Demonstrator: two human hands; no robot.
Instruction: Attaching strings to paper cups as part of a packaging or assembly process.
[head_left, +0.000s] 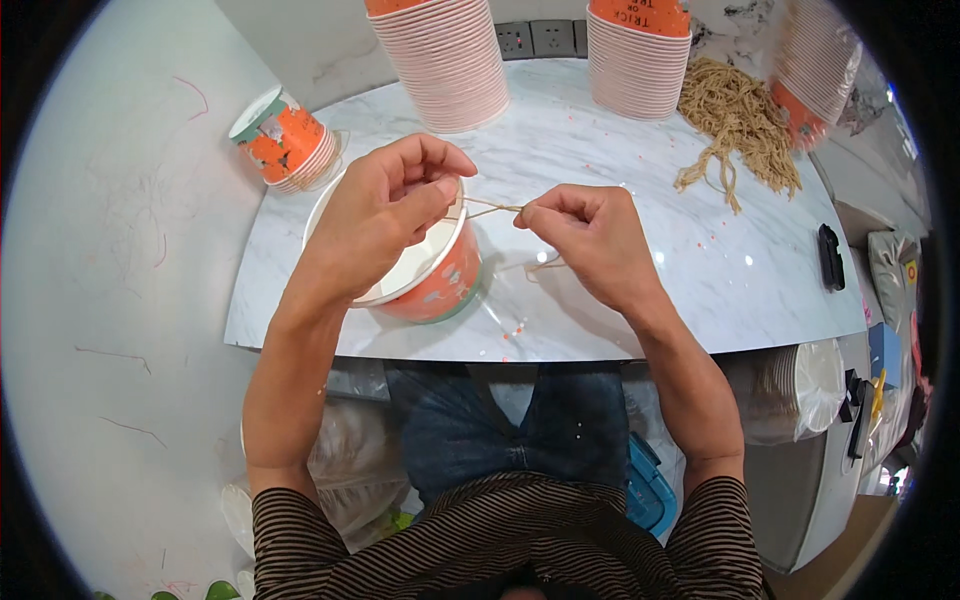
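A thin tan string [490, 207] is stretched between my two hands, just right of an orange paper bucket [440, 285] with a white rim. My left hand [385, 205] is over the bucket's mouth, thumb and fingers pinching one end of the string and covering part of the rim. To the right, my right hand [590, 235] has its fingers closed on the other part, and a loose tail hangs below it over the table. The bucket stands on the table near its front edge, and its inside looks white.
Two tall stacks of nested orange buckets [445, 70] [640, 65] stand at the back of the marble table [560, 130]. A smaller bucket stack [285, 140] lies tilted at left. A heap of tan strings [740, 125] sits back right, and a black object [830, 257] lies near the right edge.
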